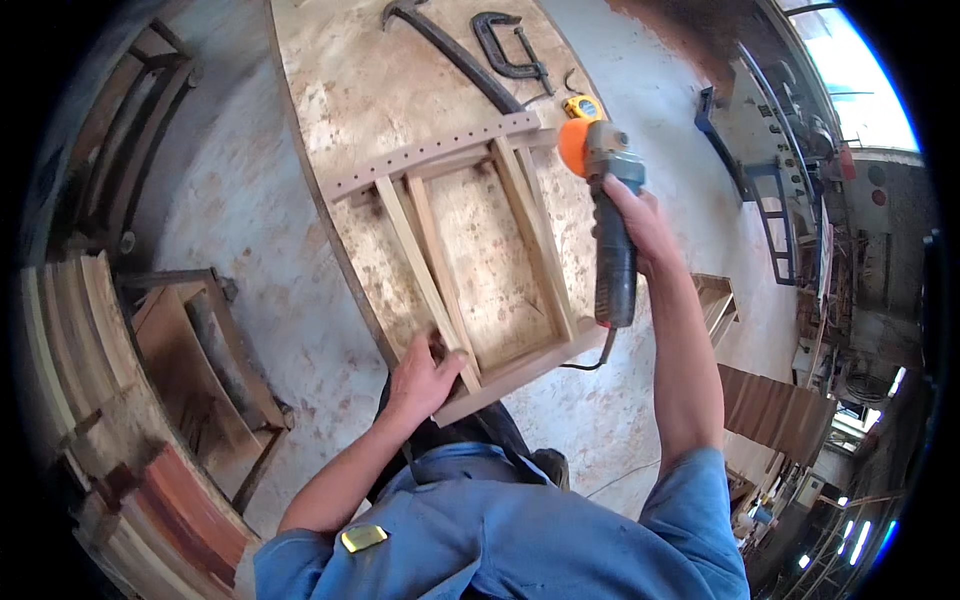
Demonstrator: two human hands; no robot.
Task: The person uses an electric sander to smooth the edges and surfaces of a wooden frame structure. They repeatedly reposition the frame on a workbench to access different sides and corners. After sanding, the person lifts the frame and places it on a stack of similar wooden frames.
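A wooden frame (530,240) of pale slats lies on the workbench (345,90), its far rail drilled with a row of holes. At the frame's near left corner, my left hand (425,380) grips a slat, thumb on top and fingers partly hidden behind the wood. My right hand (640,225) is wrapped around an angle grinder (615,240) held upright at the frame's right side. The grinder's orange disc (574,147) is beside the right end of the drilled rail; I cannot tell whether it touches. A cord trails from the tool's lower end.
Beyond the frame lie a hammer (455,55), a C-clamp (505,45) and a yellow tape measure (582,107). Stacked boards (80,340) and a wooden frame piece (190,370) stand at left. Slatted wood (775,415) and a dark metal frame (772,225) are at right.
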